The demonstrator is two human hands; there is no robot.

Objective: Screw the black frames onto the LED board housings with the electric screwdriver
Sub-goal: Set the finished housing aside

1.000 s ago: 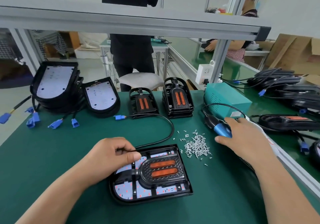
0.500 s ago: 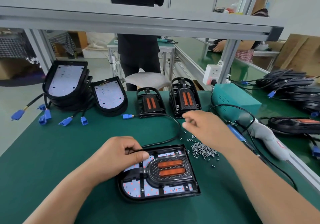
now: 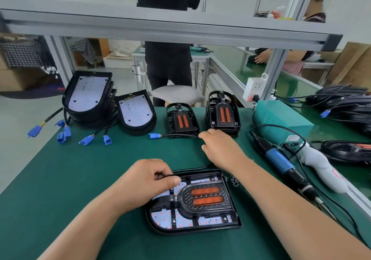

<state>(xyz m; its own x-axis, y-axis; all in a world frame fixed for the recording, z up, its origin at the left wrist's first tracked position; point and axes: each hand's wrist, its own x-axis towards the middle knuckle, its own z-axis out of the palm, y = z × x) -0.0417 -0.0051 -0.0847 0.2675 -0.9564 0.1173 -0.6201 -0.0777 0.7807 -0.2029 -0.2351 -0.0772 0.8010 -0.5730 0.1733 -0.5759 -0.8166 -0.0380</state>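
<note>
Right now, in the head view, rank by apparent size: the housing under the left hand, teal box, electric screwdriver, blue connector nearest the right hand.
1. housing, though nearest the camera
2. teal box
3. electric screwdriver, longer but thinner
4. blue connector

Housing [image 3: 190, 231] flat on mat [image 3: 80, 179], black frame [image 3: 206, 196] seated in it; screwdriver [image 3: 281, 162] lying right; spare frames [image 3: 221, 115] stacked behind.

Framed LED housing [image 3: 193, 205] sat front-centre on mat [image 3: 80, 179], two frame stacks [image 3: 181, 120] behind it, bare housings [image 3: 88, 97] back-left, screws [image 3: 232, 180] and electric screwdriver [image 3: 281, 163] right, power box [image 3: 281, 117] behind that.
</note>
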